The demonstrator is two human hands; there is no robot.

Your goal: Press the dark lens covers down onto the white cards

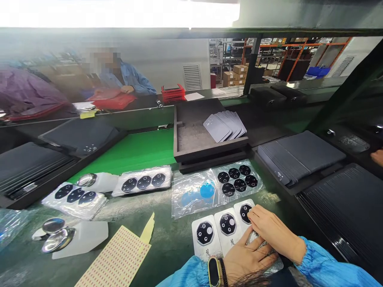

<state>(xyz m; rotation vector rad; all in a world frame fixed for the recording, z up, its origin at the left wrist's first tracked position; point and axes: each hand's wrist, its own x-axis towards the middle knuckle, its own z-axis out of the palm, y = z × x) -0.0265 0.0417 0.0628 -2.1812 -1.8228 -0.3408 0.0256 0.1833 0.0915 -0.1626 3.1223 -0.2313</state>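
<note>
Silvery white panels [212,225] lie side by side on the bench in front of me, each bearing an octagonal black plate with several round openings. My left hand [249,253] rests flat across the lower part of the right-hand panels, fingers spread, covering much of them. Bunched fingertips of my right hand [273,227] are at the right edge of the octagonal black plate [245,213] on the rightmost panel. That plate's right edge is hidden under them. Above the panels is a clear plastic sheet [194,205] with a blue round film [207,190] and several black octagonal plates [239,185].
A black tray [191,147] holds fanned grey cards [226,126]. Stacked dark panels [302,155] stand at right. Left are silvery panel stacks [143,181], shiny metal discs [60,239] and a dotted sticker sheet [116,259]. Co-workers [131,77] sit across the bench; another hand [377,156] shows far right.
</note>
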